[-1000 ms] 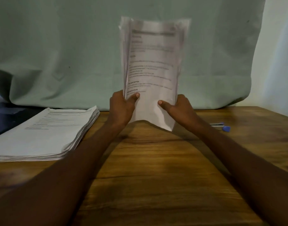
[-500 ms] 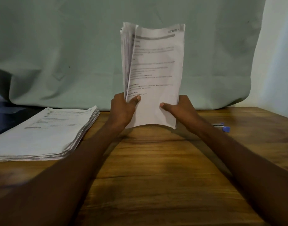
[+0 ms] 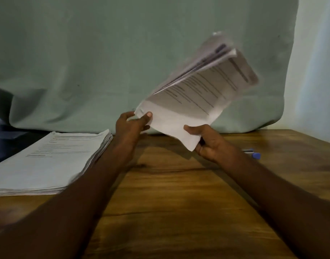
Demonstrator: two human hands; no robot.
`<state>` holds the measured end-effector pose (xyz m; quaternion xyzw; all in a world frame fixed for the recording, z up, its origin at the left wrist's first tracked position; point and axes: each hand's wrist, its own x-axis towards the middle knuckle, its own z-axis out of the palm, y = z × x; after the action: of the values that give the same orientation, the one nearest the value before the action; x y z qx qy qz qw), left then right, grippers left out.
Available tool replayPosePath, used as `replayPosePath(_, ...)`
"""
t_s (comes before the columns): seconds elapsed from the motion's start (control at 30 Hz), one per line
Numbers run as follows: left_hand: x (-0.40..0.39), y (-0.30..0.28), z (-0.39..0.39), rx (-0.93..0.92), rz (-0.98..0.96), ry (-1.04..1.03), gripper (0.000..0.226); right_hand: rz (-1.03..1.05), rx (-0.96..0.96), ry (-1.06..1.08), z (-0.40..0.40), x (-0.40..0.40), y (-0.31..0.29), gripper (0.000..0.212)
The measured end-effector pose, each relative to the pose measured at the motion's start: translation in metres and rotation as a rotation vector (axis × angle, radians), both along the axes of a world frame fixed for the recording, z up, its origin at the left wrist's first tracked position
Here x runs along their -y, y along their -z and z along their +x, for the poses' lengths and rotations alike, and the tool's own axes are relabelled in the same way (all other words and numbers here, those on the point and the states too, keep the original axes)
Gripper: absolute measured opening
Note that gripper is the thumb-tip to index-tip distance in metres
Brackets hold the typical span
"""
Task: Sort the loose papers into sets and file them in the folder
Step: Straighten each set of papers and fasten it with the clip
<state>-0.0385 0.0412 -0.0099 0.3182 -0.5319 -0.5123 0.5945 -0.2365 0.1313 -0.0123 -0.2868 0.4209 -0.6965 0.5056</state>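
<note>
Over on the left, the big pile of papers [image 3: 48,161] is lying flat on the counter [image 3: 169,212], long axis running away from the person toward the green cloth [image 3: 104,62], and no hand is touching it. Moving in, the left hand [image 3: 131,126] is pinching the lower left corner of the held set [image 3: 198,96], thumb on the front sheet, fingers [image 3: 125,116] curling behind. And the set itself is tilting: its long axis is running from low near the hands up and away to the right, top edge pointing at the upper right, all of it clear of the counter. The sheets are blurring and fanning at the top, so probably they're not squared up. The right hand [image 3: 211,143] is gripping the bottom edge from underneath, thumb on top, right at the lowest corner. Both hands are on it; the right is lying lower and bearing the weight, I'd say. Far right, a blue-capped pen [image 3: 253,153] is resting on the counter.
</note>
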Motion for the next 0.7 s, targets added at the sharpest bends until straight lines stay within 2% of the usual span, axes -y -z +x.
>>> replayPosePath(0.07, -0.008, 0.005, -0.011, -0.055, 0.184, 0.188, 0.063, -0.007, 0.096, -0.024, 0.005, -0.001, -0.001, 0.031)
replayPosePath(0.17, -0.018, 0.012, -0.029, -0.105, 0.272, 0.366, 0.052, 0.029, 0.118, -0.069, 0.02, -0.003, 0.001, 0.026)
replayPosePath(0.27, -0.014, 0.015, -0.033, -0.282, 0.277, 0.311, 0.044, 0.041, 0.162, -0.102, 0.032, 0.001, 0.005, 0.03)
replayPosePath(0.37, -0.008, 0.008, -0.019, -0.221, 0.254, 0.082, 0.041, 0.051, 0.157, -0.109, 0.029, 0.003, 0.009, 0.021)
replayPosePath(0.5, 0.005, -0.01, 0.012, -0.038, 0.158, -0.101, 0.033, -0.002, -0.118, 0.181, 0.012, 0.009, 0.004, 0.018)
replayPosePath(0.53, 0.007, -0.014, 0.02, 0.004, 0.15, -0.093, 0.034, -0.015, -0.18, 0.273, 0.006, 0.007, 0.001, 0.021)
replayPosePath(0.6, 0.01, -0.019, 0.027, 0.062, 0.131, -0.036, 0.037, -0.061, -0.328, 0.39, -0.012, 0.001, -0.004, 0.05)
replayPosePath(0.63, 0.01, -0.02, 0.029, 0.089, 0.116, -0.021, 0.038, -0.086, -0.4, 0.398, -0.021, -0.003, -0.004, 0.057)
replayPosePath(0.7, 0.011, -0.019, 0.032, 0.126, 0.076, -0.027, 0.043, -0.109, -0.531, 0.408, -0.036, -0.006, -0.006, 0.055)
